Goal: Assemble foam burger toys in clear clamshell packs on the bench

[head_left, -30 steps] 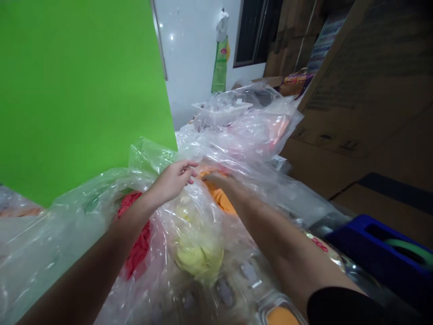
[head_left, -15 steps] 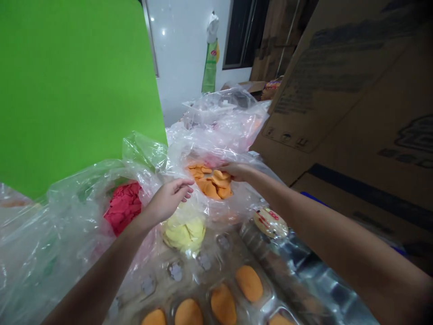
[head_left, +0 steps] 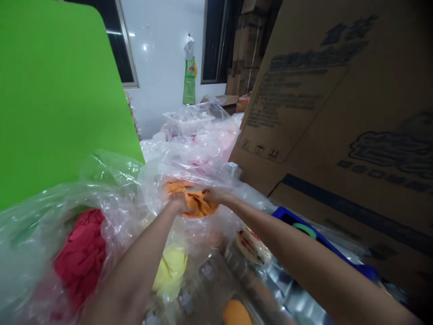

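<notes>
My left hand (head_left: 177,201) and right hand (head_left: 214,196) are together, their fingers touching a clump of orange chips (head_left: 199,205) among the folds of a clear plastic bag (head_left: 189,167). I cannot tell how tightly either hand is closed. More orange chips (head_left: 177,186) lie just beyond my left hand. Below my wrists sits a yellow heap (head_left: 171,273), and further left a red heap (head_left: 81,257), both under clear plastic. A metal tray (head_left: 270,280) lies at lower right, a blue container (head_left: 314,237) just beyond it, and a cardboard box (head_left: 331,104) stands at right.
</notes>
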A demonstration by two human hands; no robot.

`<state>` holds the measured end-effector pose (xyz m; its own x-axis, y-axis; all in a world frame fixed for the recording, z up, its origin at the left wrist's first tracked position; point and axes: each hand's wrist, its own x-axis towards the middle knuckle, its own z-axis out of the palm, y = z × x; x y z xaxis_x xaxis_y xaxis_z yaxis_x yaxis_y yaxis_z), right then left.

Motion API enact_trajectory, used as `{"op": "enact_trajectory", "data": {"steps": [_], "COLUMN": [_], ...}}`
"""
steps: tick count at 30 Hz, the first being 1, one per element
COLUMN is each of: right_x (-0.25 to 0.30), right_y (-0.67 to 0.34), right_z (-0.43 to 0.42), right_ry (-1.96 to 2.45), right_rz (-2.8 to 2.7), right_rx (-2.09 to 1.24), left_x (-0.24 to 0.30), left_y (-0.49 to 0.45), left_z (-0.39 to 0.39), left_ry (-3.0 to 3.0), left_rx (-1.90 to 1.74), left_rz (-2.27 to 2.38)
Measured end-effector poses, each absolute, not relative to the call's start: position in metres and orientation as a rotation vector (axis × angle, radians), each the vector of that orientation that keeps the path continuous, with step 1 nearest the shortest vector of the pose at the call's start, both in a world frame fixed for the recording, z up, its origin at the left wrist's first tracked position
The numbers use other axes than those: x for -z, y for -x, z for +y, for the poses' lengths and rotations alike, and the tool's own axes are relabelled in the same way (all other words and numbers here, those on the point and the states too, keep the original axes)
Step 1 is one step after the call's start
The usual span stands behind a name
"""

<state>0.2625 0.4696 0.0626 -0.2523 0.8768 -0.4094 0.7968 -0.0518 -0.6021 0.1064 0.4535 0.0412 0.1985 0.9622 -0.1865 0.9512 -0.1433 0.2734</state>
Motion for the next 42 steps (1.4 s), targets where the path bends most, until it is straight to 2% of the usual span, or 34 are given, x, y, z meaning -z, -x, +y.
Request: {"op": "enact_trajectory", "data": {"steps": [4, 9, 14, 19, 25, 29, 32, 36, 40, 42], "right_x": [-0.052, -0.043, -0.040, -0.066, -0.118, -0.143, -0.151, -0.149, -0.139, -0.133], "right_y": [-0.278, -0.278, -0.247, -0.248, -0.272, -0.260, -0.243, -0.224, -0.203, -0.191], "right_z": [0.486, 0.494, 0.492, 0.489, 0.462, 0.397, 0.336, 0.264, 0.206, 0.180], "right_ry": [1.878, 1.892, 2.081, 2.088, 1.872, 1.497, 1.129, 0.592, 0.426, 0.381], "right_rz": [-2.325, -2.554, -2.576, -2.399, -1.969, -1.702, -1.431, -0.748, -0.456, -0.366], "right_rx": [-1.330, -1.492, -1.418, -1.305, -1.318, -1.560, -1.942, -2.417, -2.560, -2.586], "left_x": [-0.025, -0.024, -0.023, -0.026, -0.081, -0.132, -0.153, -0.158, -0.152, -0.149], "left_y": [-0.104, -0.115, -0.122, -0.110, -0.080, -0.063, -0.059, -0.057, -0.054, -0.050], "left_z": [0.463, 0.456, 0.443, 0.440, 0.422, 0.360, 0.296, 0.210, 0.133, 0.099], "left_ry": [-2.120, -2.224, -2.199, -1.970, -1.605, -1.299, -1.091, -1.375, -2.006, -2.256], "left_rx": [0.205, 0.186, -0.022, -0.356, -0.934, -1.073, -1.055, -1.012, -1.240, -1.232], "left_rz": [1.892, 1.732, 1.629, 1.667, 1.538, 1.227, 1.049, 1.321, 1.800, 1.996]}}
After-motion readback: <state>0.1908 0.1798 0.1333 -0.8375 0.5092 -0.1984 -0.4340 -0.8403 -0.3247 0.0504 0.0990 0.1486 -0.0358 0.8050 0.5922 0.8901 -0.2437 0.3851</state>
